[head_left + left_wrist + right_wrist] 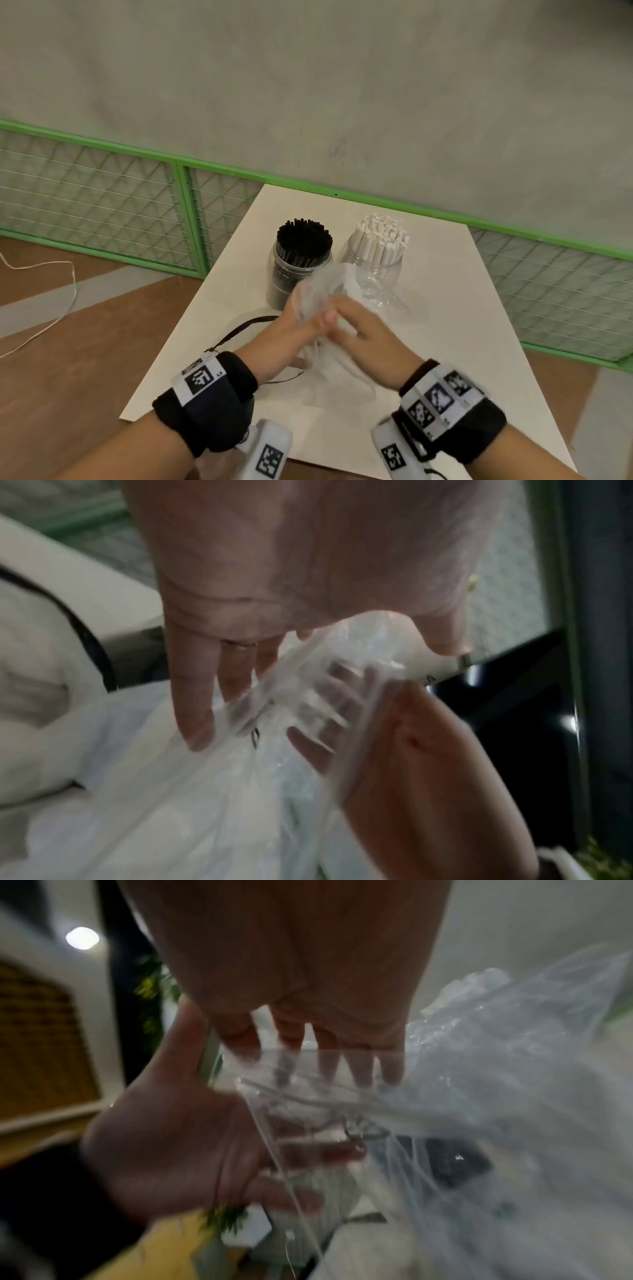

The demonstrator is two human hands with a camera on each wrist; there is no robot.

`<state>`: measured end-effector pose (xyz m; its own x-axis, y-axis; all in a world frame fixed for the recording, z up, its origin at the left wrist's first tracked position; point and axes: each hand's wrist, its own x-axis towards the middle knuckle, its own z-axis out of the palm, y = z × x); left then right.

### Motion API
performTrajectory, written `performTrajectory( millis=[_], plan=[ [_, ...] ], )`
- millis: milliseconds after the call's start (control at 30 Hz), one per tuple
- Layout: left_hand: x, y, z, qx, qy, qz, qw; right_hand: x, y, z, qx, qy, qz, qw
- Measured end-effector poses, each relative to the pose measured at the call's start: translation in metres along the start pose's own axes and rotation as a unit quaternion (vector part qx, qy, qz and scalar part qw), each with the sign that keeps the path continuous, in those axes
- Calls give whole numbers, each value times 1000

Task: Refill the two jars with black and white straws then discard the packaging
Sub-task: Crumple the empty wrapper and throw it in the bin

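Head view: both hands (329, 329) bunching clear plastic packaging (325, 284), fingers loosely spread.

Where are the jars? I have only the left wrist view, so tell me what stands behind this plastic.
Observer: Two jars stand upright on the table beyond the hands. The black-straw jar is on the left and the white-straw jar on the right.
Operator: Report how full they are.
Observer: Both are packed, with straw ends standing above the rims.
Operator: Place the packaging for me.
Observer: The left hand and right hand grip the clear plastic packaging in front of the jars. Its tail droops toward the table's near edge.
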<state>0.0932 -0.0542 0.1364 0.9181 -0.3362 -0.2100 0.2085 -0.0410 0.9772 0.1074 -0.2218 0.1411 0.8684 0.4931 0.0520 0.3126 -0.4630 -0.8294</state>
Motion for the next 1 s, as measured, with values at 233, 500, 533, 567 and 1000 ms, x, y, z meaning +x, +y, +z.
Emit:
performTrajectory(
  millis=[233,500,533,567,1000],
  plan=[
    [0,-18,-17,-41,103,-37,993,-12,11,-10,-197,15,-68,978],
    [-1,-9,-12,-165,25,-51,985,2,40,-17,-209,34,34,977],
    [-1,-8,-11,-213,5,-55,975,3,42,-13,-189,45,46,980],
    [-1,-6,-10,-254,-16,-58,965,4,44,-10,-172,60,60,982],
    [-4,-13,-36,284,302,192,889,3,38,-39,-246,169,70,952]
  ],
)
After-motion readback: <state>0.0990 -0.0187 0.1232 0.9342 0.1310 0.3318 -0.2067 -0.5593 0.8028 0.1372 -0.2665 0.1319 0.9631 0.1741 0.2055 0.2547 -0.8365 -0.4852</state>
